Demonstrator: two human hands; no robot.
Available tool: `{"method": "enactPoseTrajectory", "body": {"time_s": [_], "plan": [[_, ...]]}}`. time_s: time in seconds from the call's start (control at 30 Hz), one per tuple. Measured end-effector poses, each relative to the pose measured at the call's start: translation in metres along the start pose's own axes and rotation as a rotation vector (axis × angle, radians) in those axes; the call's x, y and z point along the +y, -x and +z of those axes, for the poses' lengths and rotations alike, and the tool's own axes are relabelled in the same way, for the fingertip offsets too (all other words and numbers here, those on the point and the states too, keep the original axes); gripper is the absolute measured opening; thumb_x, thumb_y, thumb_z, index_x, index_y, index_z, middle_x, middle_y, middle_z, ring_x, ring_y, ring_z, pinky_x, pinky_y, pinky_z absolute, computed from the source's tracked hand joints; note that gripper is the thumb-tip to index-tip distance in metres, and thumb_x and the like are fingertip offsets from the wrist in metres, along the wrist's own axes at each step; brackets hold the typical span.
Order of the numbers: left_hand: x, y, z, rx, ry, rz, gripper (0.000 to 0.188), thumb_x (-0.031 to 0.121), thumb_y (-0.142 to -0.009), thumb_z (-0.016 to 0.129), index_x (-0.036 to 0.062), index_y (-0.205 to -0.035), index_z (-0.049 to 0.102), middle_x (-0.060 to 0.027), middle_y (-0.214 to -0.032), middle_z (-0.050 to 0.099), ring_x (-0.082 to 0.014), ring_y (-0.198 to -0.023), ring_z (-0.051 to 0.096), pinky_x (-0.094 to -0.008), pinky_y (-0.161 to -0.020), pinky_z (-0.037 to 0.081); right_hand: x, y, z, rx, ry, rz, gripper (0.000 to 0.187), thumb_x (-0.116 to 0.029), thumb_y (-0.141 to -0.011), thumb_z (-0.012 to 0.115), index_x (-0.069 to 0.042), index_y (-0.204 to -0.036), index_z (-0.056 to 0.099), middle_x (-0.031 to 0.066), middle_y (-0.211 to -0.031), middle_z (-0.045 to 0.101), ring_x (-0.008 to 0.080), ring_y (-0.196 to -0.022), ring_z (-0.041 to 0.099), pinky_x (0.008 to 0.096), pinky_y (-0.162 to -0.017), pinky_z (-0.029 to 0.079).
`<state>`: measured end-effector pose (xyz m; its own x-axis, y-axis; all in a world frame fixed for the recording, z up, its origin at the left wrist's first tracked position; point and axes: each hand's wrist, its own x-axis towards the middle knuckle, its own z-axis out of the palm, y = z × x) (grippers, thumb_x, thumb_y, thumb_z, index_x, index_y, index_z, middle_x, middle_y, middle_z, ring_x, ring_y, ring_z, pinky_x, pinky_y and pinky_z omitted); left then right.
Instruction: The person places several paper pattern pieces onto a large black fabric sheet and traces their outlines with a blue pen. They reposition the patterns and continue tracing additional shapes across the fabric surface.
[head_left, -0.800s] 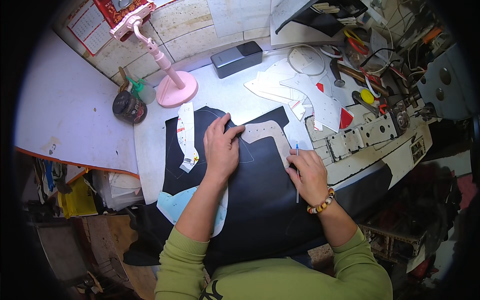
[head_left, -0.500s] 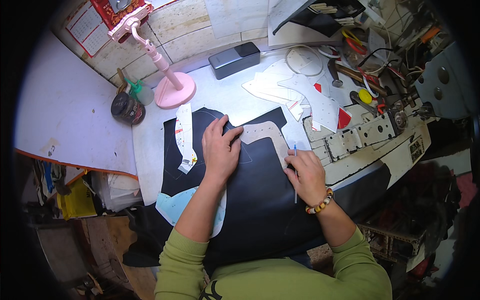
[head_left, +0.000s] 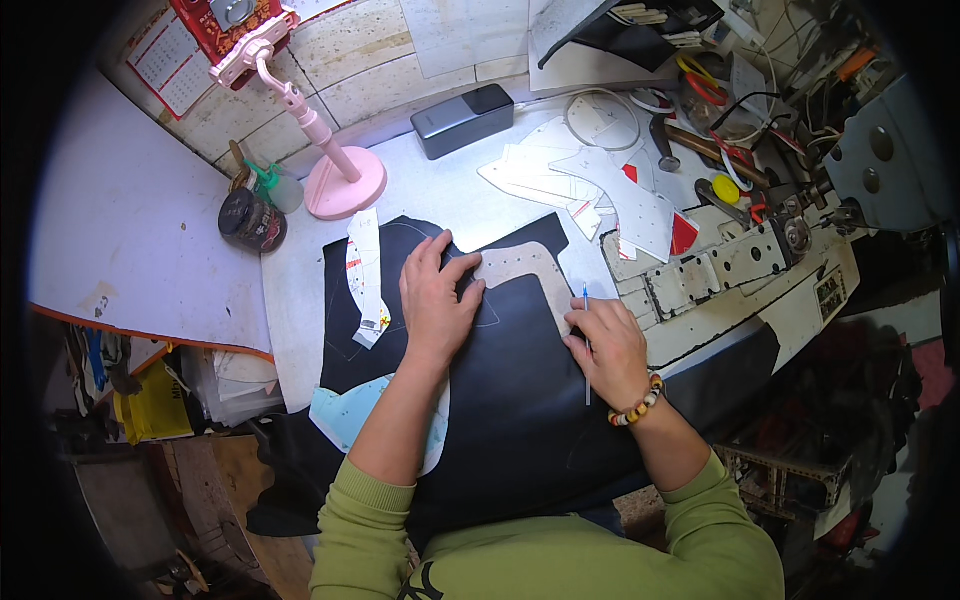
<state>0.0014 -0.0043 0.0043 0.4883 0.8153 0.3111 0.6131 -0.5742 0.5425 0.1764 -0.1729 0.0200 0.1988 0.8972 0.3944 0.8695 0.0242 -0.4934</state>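
Note:
A large sheet of black leather-like material (head_left: 500, 390) covers the front of the work table. On it lies a beige, bent template (head_left: 540, 268) with a row of small holes. My left hand (head_left: 440, 295) rests flat with fingers stretched out, its thumb and index finger by the template's left end. My right hand (head_left: 610, 350) pinches a slim pen (head_left: 587, 385) with a blue end, close against the template's lower right end. A white marked pattern piece (head_left: 366, 270) lies left of my left hand. Partly under my left forearm is a light blue pattern piece (head_left: 350, 415).
A pink phone stand (head_left: 345, 182), a dark jar (head_left: 252, 222) and a grey box-shaped device (head_left: 462, 122) stand at the back. White pattern pieces (head_left: 600, 190) lie beyond the template. To the right are a sewing machine (head_left: 720, 270), a hammer (head_left: 664, 145) and cluttered tools.
The whole view has shifted slightly. Both hands, the pen and the template keep nearly the same places on the black material.

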Motion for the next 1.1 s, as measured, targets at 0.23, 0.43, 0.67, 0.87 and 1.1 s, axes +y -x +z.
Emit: {"method": "enactPoseTrajectory", "body": {"time_s": [0.23,0.43,0.67,0.87,1.1], "plan": [[-0.001,-0.002,0.002,0.014,-0.010,0.025,0.030,0.016,-0.076,0.075,0.0156,-0.105,0.073,-0.0122,-0.139,0.054,-0.0348,-0.134,0.042,-0.0466,-0.113,0.031,0.001,0.001,0.001,0.005,0.019,-0.010,0.029,-0.005,-0.074,0.076,-0.007,-0.100,0.065,0.0068,-0.109,0.065,0.0288,-0.100,0.058,0.0390,-0.085,0.046],[0.004,-0.001,0.003,0.048,-0.095,0.224,0.030,0.007,-0.077,0.069,0.0153,-0.106,0.071,-0.0089,-0.134,0.058,-0.0326,-0.127,0.049,-0.0484,-0.110,0.033,0.003,0.002,0.003,0.016,0.036,-0.028,0.029,-0.008,-0.074,0.076,-0.010,-0.100,0.064,0.0042,-0.106,0.064,0.0271,-0.098,0.058,0.0386,-0.084,0.046],[0.027,-0.002,0.014,-0.011,-0.259,0.423,0.024,0.008,-0.080,0.064,0.0053,-0.104,0.069,-0.0089,-0.117,0.066,-0.0266,-0.111,0.060,-0.0473,-0.107,0.038,0.006,0.003,0.003,0.002,0.041,-0.015,0.028,-0.010,-0.074,0.076,-0.010,-0.100,0.064,0.0042,-0.103,0.064,0.0267,-0.097,0.058,0.0382,-0.084,0.046],[0.068,0.022,0.023,-0.254,-0.393,0.191,0.079,0.052,-0.086,0.065,-0.0036,-0.140,0.048,-0.0327,-0.146,0.041,-0.0439,-0.138,0.038,-0.0489,-0.115,0.029,0.021,0.005,0.008,0.133,-0.473,0.338,0.018,-0.009,-0.087,0.068,-0.002,-0.104,0.066,0.0065,-0.091,0.066,0.0155,-0.078,0.062,0.0275,-0.071,0.049],[0.077,0.026,0.023,-0.312,-0.421,0.123,0.082,0.056,-0.089,0.061,-0.0005,-0.146,0.042,-0.0331,-0.151,0.033,-0.0434,-0.144,0.030,-0.0496,-0.117,0.027,0.018,0.003,0.001,0.405,-1.123,0.571,0.035,-0.029,-0.107,0.043,-0.003,-0.100,0.065,0.0066,-0.085,0.067,0.0107,-0.060,0.056,0.0282,-0.060,0.049]]}}
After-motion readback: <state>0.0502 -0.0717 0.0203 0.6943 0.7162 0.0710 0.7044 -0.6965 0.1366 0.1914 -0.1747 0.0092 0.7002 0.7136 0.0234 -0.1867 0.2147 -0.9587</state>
